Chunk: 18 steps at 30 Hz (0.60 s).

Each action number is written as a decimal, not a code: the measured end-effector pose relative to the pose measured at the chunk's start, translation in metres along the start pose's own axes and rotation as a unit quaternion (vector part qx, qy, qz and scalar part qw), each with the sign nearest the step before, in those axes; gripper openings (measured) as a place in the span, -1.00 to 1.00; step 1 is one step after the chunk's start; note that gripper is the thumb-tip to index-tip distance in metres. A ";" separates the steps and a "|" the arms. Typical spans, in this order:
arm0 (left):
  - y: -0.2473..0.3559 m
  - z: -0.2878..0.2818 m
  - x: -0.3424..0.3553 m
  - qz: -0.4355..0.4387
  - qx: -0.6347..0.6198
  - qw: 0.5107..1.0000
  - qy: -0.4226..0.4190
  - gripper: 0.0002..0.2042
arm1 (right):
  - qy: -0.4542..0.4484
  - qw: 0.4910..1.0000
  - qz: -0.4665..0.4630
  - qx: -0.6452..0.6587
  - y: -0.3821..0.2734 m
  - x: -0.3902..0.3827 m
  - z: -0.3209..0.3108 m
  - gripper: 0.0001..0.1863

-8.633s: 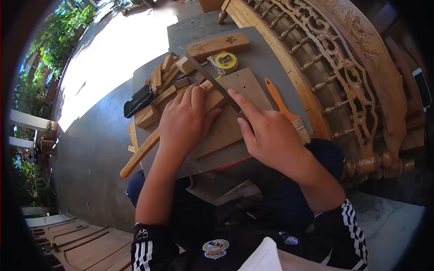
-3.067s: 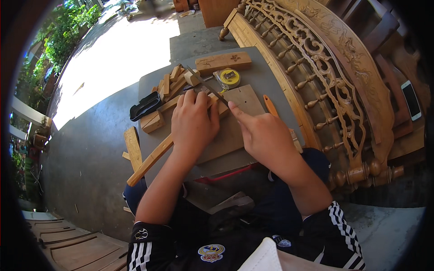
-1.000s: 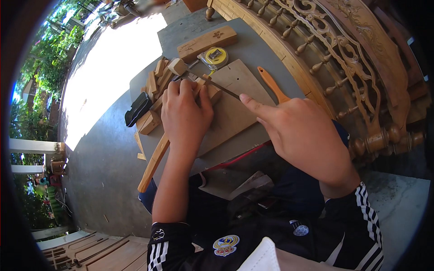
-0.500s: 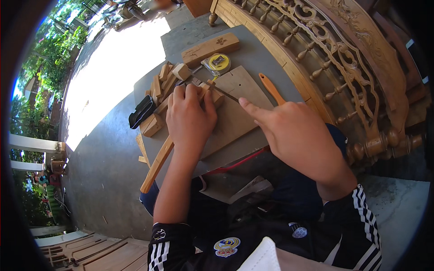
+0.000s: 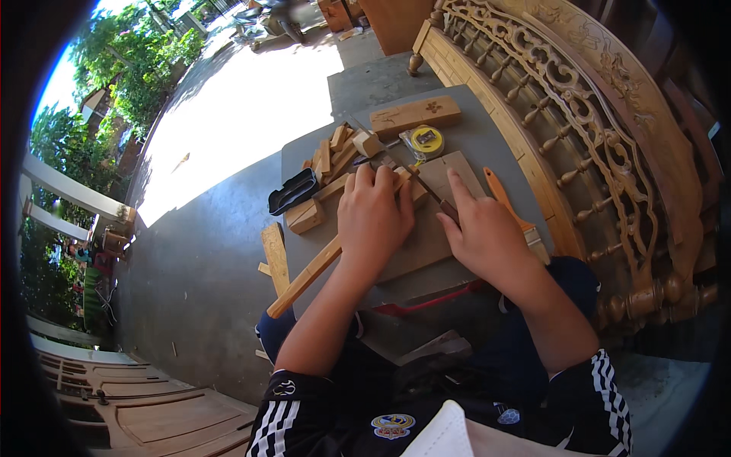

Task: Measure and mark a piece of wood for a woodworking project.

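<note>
My left hand point(image 5: 373, 217) has its fingers wrapped over a long light wood stick point(image 5: 304, 278), whose near end juts past the board's front edge. My right hand point(image 5: 491, 244) grips the lower end of a long, thin dark file point(image 5: 426, 186), index finger stretched forward beside it. The file crosses the stick just right of my left fingers. Beneath them lie a plywood piece point(image 5: 426, 259) and several wood blocks point(image 5: 304, 217). Around these are a black plastic case point(image 5: 293, 190), a yellow tape measure point(image 5: 426, 142), an orange-handled brush point(image 5: 499, 190) and a larger wood block point(image 5: 400, 116).
The grey work board point(image 5: 518, 213) rests above my knees. A carved wooden headboard point(image 5: 590, 152) with turned spindles stands at the right. Carved wooden panels point(image 5: 167, 419) lie at lower left. Beyond the shaded floor point(image 5: 190, 289) are a sunlit yard, plants point(image 5: 99, 61) and a motorbike point(image 5: 270, 27).
The whole scene has shifted right and down as the view moved. My right index finger now points forward off the file, which reaches farther past the blocks. My left hand keeps its grip.
</note>
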<state>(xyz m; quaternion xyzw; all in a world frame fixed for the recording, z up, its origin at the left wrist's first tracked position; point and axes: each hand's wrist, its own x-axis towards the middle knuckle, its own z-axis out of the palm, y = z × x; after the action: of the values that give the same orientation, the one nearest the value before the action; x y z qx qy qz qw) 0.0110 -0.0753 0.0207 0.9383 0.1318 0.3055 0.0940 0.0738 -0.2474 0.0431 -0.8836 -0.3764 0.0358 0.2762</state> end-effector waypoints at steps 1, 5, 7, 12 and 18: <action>-0.001 -0.001 0.000 -0.004 0.004 1.000 0.011 -0.79 | 0.002 1.000 -0.012 -0.003 0.003 -0.001 -0.001 -0.61; -0.006 -0.001 -0.004 -0.010 0.004 1.000 0.007 -0.80 | -0.043 0.998 -0.030 -0.031 0.002 -0.010 -0.009 -0.76; -0.004 -0.001 -0.004 -0.020 -0.005 1.000 0.006 -0.82 | -0.049 0.997 -0.018 -0.054 -0.005 -0.021 -0.024 -0.75; -0.005 0.000 -0.001 -0.007 0.000 1.000 -0.020 -0.79 | -0.089 0.993 0.005 -0.081 -0.004 -0.032 -0.044 -0.75; -0.003 0.001 0.002 0.004 -0.001 1.000 -0.001 -0.82 | -0.054 0.994 -0.012 -0.099 -0.005 -0.005 -0.008 -0.74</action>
<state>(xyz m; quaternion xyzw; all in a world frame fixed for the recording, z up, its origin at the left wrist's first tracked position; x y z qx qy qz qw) 0.0127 -0.0724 0.0199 0.9389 0.1280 0.3053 0.0938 0.0692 -0.2513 0.0519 -0.8987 -0.4031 0.0425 0.1674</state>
